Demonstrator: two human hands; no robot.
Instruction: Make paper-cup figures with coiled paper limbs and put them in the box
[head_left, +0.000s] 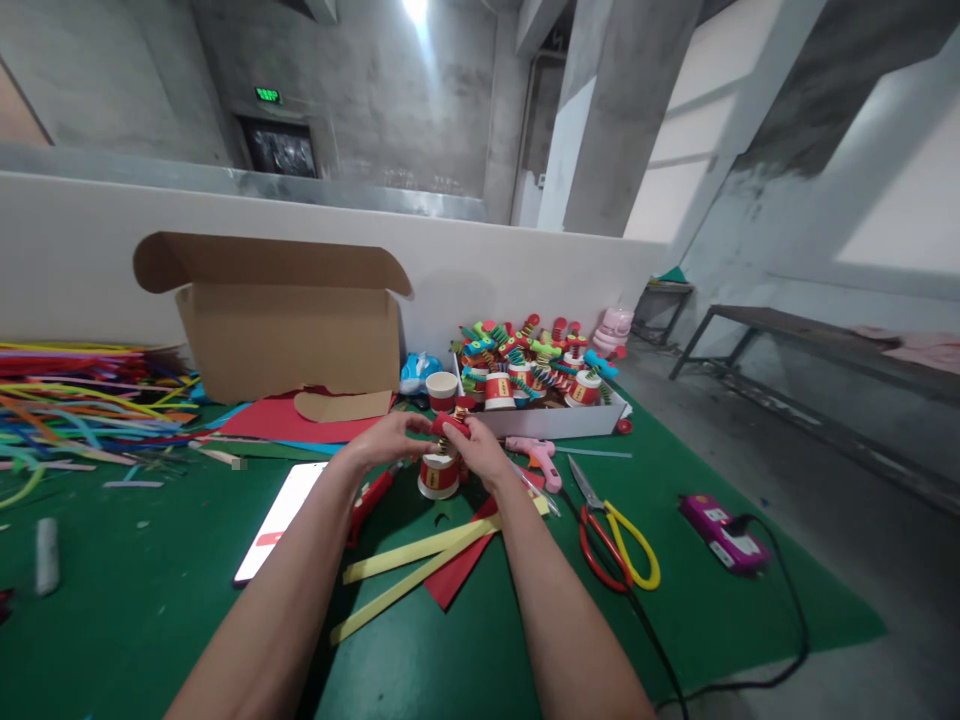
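Observation:
A small paper-cup toy [439,477] stands upright on the green table: an upturned red and white cup with a folded paper spring and a red top piece. My left hand [390,440] curls in from the left, its fingers and thumb closed at the upper part of the toy. From the other side my right hand [478,450] pinches the red top piece [450,425]. Yellow paper strips [420,553] and red paper [463,570] lie under and between my forearms. Beside my left wrist is a red-handled tool [370,503], partly hidden.
Behind my hands, a white box [555,422] holds several similar toys. A pink glue gun [536,455], scissors [611,535] and a purple corded device [724,535] lie right. Left are a phone [289,510], a marker [47,555], colourful strips [82,410] and an open cardboard box [292,340].

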